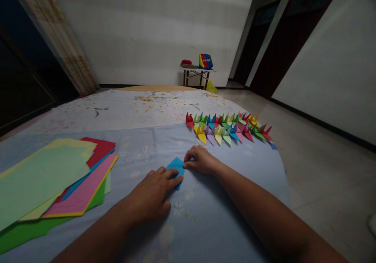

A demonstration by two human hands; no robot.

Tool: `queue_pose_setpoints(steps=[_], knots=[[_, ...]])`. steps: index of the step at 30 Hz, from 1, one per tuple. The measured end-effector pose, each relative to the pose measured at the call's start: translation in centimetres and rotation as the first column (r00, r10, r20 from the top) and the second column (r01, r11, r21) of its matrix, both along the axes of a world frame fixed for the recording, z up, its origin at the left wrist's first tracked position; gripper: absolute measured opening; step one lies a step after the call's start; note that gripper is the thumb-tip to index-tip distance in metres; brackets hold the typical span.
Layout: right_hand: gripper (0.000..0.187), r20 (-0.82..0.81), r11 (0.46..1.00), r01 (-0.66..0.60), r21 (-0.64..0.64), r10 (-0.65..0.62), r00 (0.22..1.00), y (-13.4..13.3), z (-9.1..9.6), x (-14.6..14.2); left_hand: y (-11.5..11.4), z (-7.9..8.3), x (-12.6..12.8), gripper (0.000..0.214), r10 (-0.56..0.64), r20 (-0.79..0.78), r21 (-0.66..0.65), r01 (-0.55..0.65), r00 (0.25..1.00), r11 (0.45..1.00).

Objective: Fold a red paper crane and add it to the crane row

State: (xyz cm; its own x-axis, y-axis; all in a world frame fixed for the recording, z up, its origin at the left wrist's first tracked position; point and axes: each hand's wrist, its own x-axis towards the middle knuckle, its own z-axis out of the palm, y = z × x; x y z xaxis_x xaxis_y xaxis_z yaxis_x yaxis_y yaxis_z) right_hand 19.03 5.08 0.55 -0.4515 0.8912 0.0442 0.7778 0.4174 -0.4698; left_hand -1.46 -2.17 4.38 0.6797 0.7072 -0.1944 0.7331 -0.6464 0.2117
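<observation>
With left fingers [172, 173] outstretched, covers part of paper [176, 163], laid lengthwise near-to-far, well inside right edge of tabletop [255, 169]; with right fingers [191, 153] curled nearly together, meets its right corner, cannot tell if gripping.

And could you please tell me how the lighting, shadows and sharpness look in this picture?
In the head view: dim light, the tall dark-brown door nearly black; a soft shadow beside the bare right forearm on the pale-blue floral tablecloth; the small folded blue paper slightly soft, its creases unclear.
</observation>
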Motion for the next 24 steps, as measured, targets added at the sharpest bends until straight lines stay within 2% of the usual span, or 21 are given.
queue_pose_setpoints(steps=[6,10,12,15,19,24], knots=[[0.015,-0.015,1.000,0.005,0.005,-0.005,1.000,0.1,-0.1,0.0,0.2,0.7,-0.8,0.068,-0.026,0.036,-0.076,0.028,0.999,0.997],[0.014,-0.037,1.000,-0.004,-0.001,0.004,0.999,0.2,-0.1,0.0,1.2,1.2,-2.0,0.046,-0.047,0.175,-0.136,0.072,0.983,0.988],[0.014,-0.039,1.000,0.000,0.003,0.000,0.999,0.2,-0.1,-0.1,1.9,0.8,-2.2,0.038,0.017,0.262,-0.074,0.002,0.965,0.997],[0.016,-0.041,1.000,0.011,0.026,-0.010,0.999,-0.2,0.1,-0.2,2.9,-0.4,-2.2,0.039,0.121,0.318,0.081,-0.155,0.940,0.985],[0.022,-0.046,0.998,0.000,0.064,0.003,0.999,-0.9,0.4,-0.5,3.3,-1.9,-1.9,0.041,0.126,0.302,0.114,-0.167,0.945,0.979],[0.022,-0.065,0.993,-0.053,0.106,0.060,0.996,-1.1,-0.2,-1.4,2.8,-2.5,-1.5,0.033,0.150,0.270,0.178,-0.203,0.951,0.963]])
